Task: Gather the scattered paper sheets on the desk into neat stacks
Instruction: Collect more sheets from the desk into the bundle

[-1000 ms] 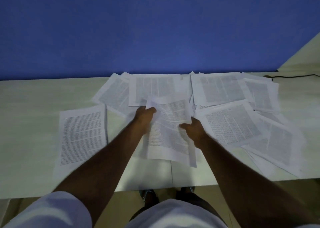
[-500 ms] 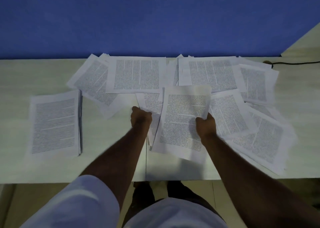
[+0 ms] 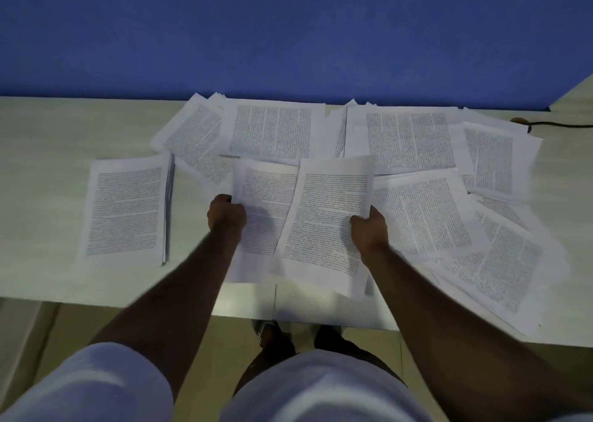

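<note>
Printed paper sheets lie scattered over the pale desk (image 3: pixel 48 139). My right hand (image 3: pixel 369 227) grips the right edge of one printed sheet (image 3: pixel 327 216), held tilted above the desk's front middle. My left hand (image 3: pixel 226 216) grips the left edge of a second sheet (image 3: pixel 263 203), which lies partly under the first. A neat stack (image 3: pixel 125 210) sits to the left of my left hand. Several loose overlapping sheets (image 3: pixel 423 210) spread to the right and along the back (image 3: pixel 272 129).
A blue wall (image 3: pixel 288 30) rises right behind the desk. A black cable (image 3: pixel 558 124) runs along the desk's far right corner. The desk's front edge (image 3: pixel 96 296) is close to my body, with my shoes (image 3: pixel 272 332) on the floor below.
My left hand has taken hold of a second sheet by its left edge. My right hand keeps its sheet, now a little further right. The camera has tilted and drawn closer.
</note>
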